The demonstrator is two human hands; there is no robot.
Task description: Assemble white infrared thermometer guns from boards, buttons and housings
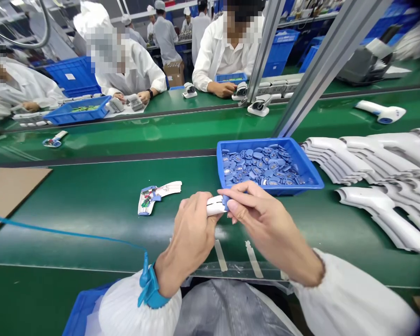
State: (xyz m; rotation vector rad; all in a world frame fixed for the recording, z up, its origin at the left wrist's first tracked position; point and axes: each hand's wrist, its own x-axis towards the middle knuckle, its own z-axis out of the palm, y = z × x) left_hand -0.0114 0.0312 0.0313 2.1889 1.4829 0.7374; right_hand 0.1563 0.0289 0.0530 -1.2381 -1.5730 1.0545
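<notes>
With left fingers (198, 202), gripping white shell (214, 206); with right fingers (241, 196), pinching blue piece (226, 200) at its end. Might tilt or slip if pressed off-centre.

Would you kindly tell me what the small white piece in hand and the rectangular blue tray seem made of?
White piece: probably rigid plastic, smooth; even surface and crisp edges suggest moulding. Blue tray: likely plastic, perhaps semi-gloss, given uniform colour and rounded corners.

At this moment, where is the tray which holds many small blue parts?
In the head view, the blue tray stands on the green work surface, right of centre, just beyond the right hand and left of the stacked white shells.
</notes>
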